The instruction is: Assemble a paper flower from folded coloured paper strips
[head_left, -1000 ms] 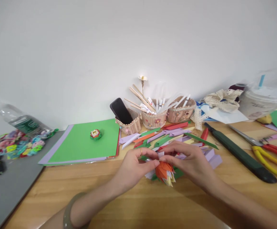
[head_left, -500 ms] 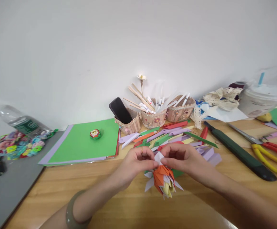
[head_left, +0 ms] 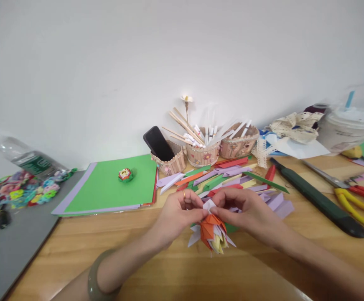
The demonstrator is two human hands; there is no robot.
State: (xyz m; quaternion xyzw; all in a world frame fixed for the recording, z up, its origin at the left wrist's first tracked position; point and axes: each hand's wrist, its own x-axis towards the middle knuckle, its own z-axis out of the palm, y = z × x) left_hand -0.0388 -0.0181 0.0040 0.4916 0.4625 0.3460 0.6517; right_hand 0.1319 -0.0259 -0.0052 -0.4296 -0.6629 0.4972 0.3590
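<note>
Both my hands meet over a folded paper flower [head_left: 211, 230] with orange, yellow and pale purple petals, held just above the wooden table [head_left: 156, 271]. My left hand [head_left: 182, 211] pinches the left side of a pale purple petal [head_left: 209, 205] at the flower's top. The same petal's right side is between the thumb and fingers of my right hand [head_left: 236, 207]. Part of the flower is hidden behind my fingers. Beyond my hands lies a pile of folded paper strips [head_left: 222, 175] in purple, green, red, orange and yellow.
Green paper sheets [head_left: 106, 184] carry a small paper flower [head_left: 125, 174] on the left. Decorated holders [head_left: 203, 154] with sticks, pens and a phone [head_left: 159, 143] stand by the wall. A dark green cutter [head_left: 319, 198], scissors [head_left: 344, 192] and a lidded cup [head_left: 344, 125] are on the right.
The paper flower has tilted slightly and shifted a little up and left. Both hands keep their pinch on the pale purple petal. The view has moved slightly.
</note>
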